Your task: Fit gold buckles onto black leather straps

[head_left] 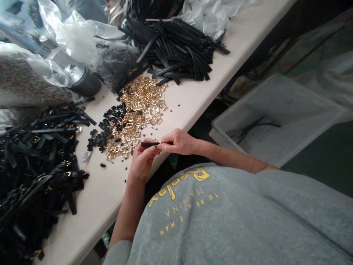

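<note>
My left hand (142, 159) and my right hand (179, 141) meet at the table's near edge. Both pinch a short black strap (148, 144) between them, with a small gold buckle (157, 142) at the point where the fingers join. Just beyond the hands lies a heap of gold buckles (139, 110) mixed with small black loops (110, 123). The fingers of both hands are closed on the strap.
A pile of plain black straps (176, 51) lies at the far end of the white table (104, 191). A large heap of straps with buckles (33, 169) fills the left. Clear plastic bags (68, 33) sit behind. A grey plastic bin (275, 114) stands on the floor to the right.
</note>
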A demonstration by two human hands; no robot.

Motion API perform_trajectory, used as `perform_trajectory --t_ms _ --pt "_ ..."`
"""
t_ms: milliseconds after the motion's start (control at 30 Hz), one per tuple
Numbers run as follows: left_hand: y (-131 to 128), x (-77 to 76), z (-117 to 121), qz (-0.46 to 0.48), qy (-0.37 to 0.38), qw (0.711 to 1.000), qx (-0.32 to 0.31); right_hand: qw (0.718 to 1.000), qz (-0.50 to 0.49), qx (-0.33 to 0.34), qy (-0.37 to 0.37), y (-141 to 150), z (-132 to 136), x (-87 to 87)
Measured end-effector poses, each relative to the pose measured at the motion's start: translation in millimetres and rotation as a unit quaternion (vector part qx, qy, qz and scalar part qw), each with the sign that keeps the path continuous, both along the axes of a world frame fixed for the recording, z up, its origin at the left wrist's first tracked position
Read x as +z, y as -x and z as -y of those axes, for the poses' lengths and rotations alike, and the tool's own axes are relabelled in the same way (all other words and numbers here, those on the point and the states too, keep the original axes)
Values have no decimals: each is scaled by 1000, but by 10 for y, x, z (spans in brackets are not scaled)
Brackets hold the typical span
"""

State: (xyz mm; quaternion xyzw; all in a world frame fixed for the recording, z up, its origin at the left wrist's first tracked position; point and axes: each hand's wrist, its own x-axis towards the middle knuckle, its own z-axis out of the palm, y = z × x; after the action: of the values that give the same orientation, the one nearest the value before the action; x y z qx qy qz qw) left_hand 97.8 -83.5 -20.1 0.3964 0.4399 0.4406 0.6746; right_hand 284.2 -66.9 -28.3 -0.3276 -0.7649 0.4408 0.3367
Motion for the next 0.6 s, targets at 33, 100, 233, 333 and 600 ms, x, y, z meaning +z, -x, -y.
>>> perform_trajectory --t_ms 33,100,233,333,600 --pt "-1 -9 8 -2 4 1000 6 1000 7 -3 -2 -2 -2 -1" --pt "-2 -31 12 -8 13 1000 17 1000 19 -6 -5 -11 -8 -4" --pt "17 -75 -17 2 32 998 52 999 33 13 15 -57 -15 -10" --pt "31 -103 -36 15 44 996 80 997 70 -1 15 -89 -3 -18" --pt "-27 -141 -22 17 68 992 102 997 64 -47 0 -5 51 -28"
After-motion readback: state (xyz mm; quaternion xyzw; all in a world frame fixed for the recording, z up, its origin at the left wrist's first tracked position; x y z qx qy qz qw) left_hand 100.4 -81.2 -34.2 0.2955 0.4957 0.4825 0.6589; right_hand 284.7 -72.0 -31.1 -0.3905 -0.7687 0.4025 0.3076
